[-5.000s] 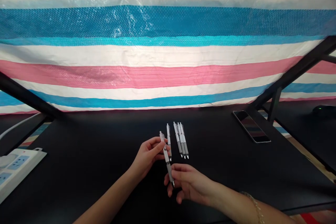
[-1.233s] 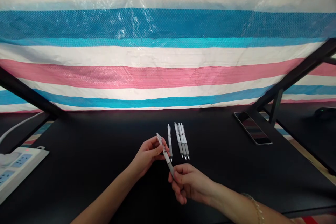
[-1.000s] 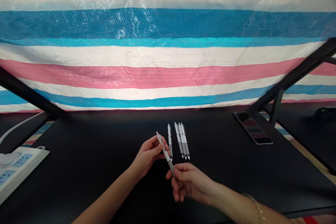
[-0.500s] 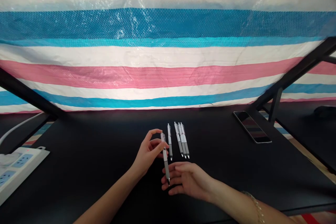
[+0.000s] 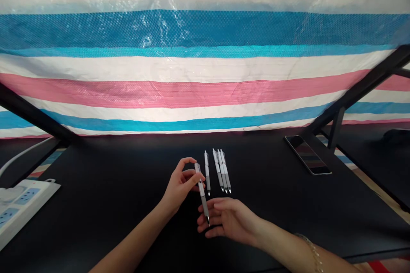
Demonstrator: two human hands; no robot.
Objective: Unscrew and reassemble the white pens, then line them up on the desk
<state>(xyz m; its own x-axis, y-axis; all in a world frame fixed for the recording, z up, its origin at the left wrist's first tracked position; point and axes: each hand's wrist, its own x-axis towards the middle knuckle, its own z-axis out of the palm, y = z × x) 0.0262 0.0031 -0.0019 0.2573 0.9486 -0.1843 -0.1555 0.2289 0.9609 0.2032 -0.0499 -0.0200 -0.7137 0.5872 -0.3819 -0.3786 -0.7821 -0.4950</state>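
Observation:
My left hand point(image 5: 182, 182) grips a white and grey click pen point(image 5: 204, 201) near its top, thumb on the barrel and index finger at the button end. The pen tilts with its tip pointing down toward me. Just behind that tip, my right hand point(image 5: 229, 218) is turned palm inward with its fingers apart and curved; whether they touch the pen I cannot tell. Beyond the hands, a matching pen point(image 5: 207, 172) lies alone on the black table point(image 5: 128, 222). To its right, three more pens point(image 5: 222, 170) lie side by side, tips toward me.
A phone point(image 5: 307, 154) lies at the right of the table. At the left edge is a white power strip point(image 5: 28, 204) with a cable. Black metal bars point(image 5: 355, 89) rise on both sides, and a striped plastic sheet point(image 5: 205, 64) hangs behind.
The held pen has tilted slightly, its tip shifting a little to the right and its top a little to the left. My right hand has barely moved.

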